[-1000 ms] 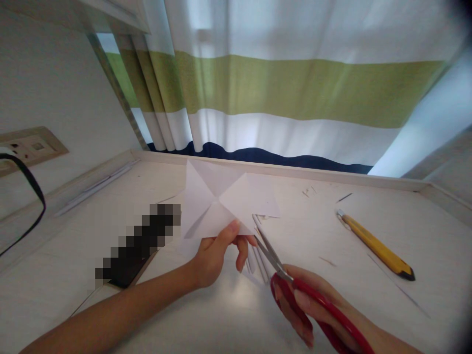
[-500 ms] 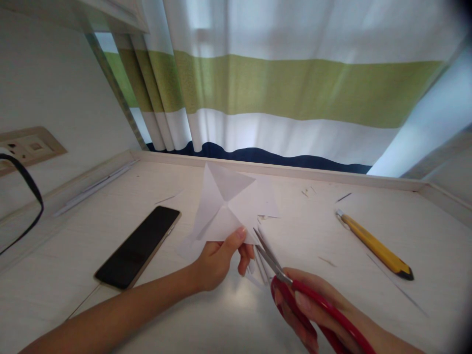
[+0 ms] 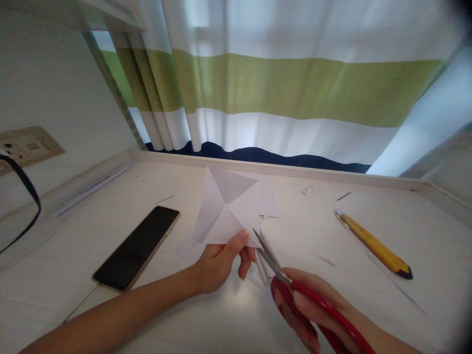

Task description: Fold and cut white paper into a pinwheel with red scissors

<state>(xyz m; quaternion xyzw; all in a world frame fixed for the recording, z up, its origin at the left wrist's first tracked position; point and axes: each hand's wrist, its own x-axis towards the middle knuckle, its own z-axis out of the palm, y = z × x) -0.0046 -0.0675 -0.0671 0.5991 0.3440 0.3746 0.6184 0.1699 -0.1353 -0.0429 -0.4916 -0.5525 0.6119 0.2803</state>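
- My left hand [image 3: 217, 263], forearm reaching in from the lower left, pinches the bottom edge of a creased white paper [image 3: 228, 211] between thumb and fingers, holding it up above the tabletop [image 3: 184, 314].
- My right hand [image 3: 313, 314], low on the right, grips the red handles of the scissors [image 3: 275, 268]. The blades are slightly parted, with their tips at the paper's lower right corner.
- A black smartphone [image 3: 137, 247] lies to the left of the paper, and a yellow utility knife [image 3: 374, 244] lies well to the right.

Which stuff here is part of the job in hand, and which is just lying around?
In use:
folded paper, pinched in the left hand
red scissors, in the right hand, blades at the paper's edge

Lying about:
phone
yellow utility knife
black cable
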